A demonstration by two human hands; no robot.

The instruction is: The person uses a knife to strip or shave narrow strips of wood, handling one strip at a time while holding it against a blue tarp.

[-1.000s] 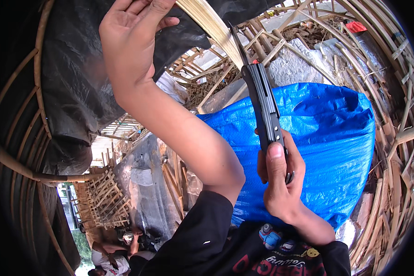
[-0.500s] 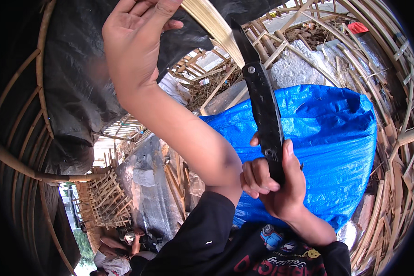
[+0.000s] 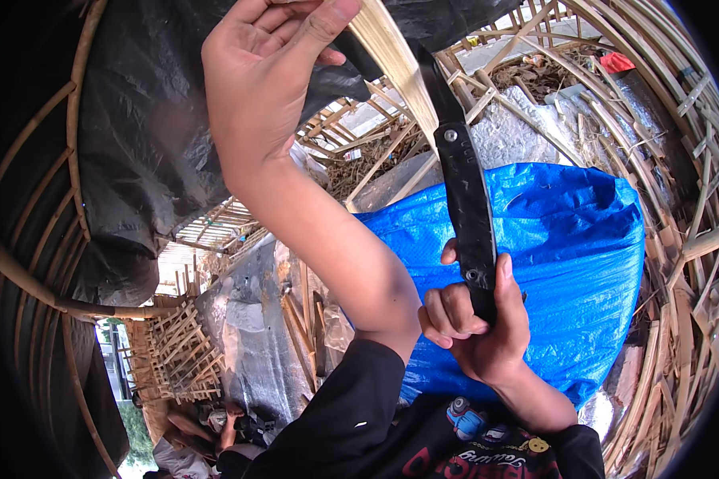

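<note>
My left hand (image 3: pixel 268 96), raised at the upper left of centre, has its thumb and fingers closed on a pale bamboo strip (image 3: pixel 393 68). The strip slants down to the right, and its top runs out of the picture. In my right hand (image 3: pixel 491 331), lower and right of centre, is a folding knife (image 3: pixel 470 199) with a black handle, unfolded and pointing upward. Its dark blade lies along the right side of the strip near the strip's lower end; whether the edge bites into the bamboo I cannot tell.
A blue tarp (image 3: pixel 567 263) spreads in front of me. Long bamboo strips (image 3: pixel 679 375) pile along the right. Black plastic sheeting (image 3: pixel 144 152) hangs at the left over a bamboo frame. Woven bamboo panels (image 3: pixel 185 355) stand lower left, near another person (image 3: pixel 188 455).
Both hands, with the strip and knife, have shifted slightly right in the picture, the knife also a little lower. The grips look the same, and the view has tilted a little.
</note>
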